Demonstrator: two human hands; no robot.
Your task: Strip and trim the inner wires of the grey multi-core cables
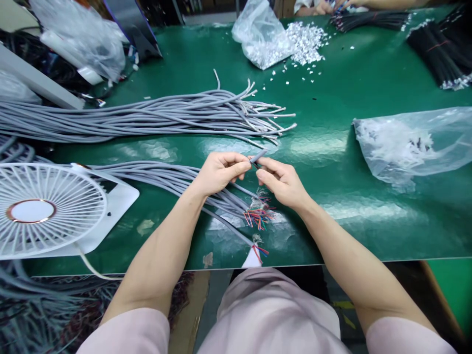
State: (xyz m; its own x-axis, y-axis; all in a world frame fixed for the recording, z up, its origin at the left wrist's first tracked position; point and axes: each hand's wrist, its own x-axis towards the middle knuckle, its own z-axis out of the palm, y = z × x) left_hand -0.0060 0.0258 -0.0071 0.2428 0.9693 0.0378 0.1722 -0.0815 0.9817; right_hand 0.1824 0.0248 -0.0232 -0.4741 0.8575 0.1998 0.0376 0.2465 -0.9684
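Observation:
Between my hands, above the green table, is the end of a grey cable [258, 156]. My left hand [224, 172] is closed, pinching it between thumb and fingers. My right hand [279, 181] is closed too, its thumb and fingertips at the same end from the other side; the fingers partly hide what they grip. Just below lies a bundle of grey cables [162, 172] with stripped ends, showing coloured wires [258, 215] and frayed shielding. A single cable [230, 227] with bared red and blue wires lies nearer the table edge.
Another grey cable bundle [147, 118] stretches across behind my hands. A white fan [51, 211] stands left. Plastic bags [409, 145] [263, 34] hold small pale parts, some spilled as a pile [306, 42]. Black cable bundles [438, 54] and a person's hands [332, 6] are at the far side.

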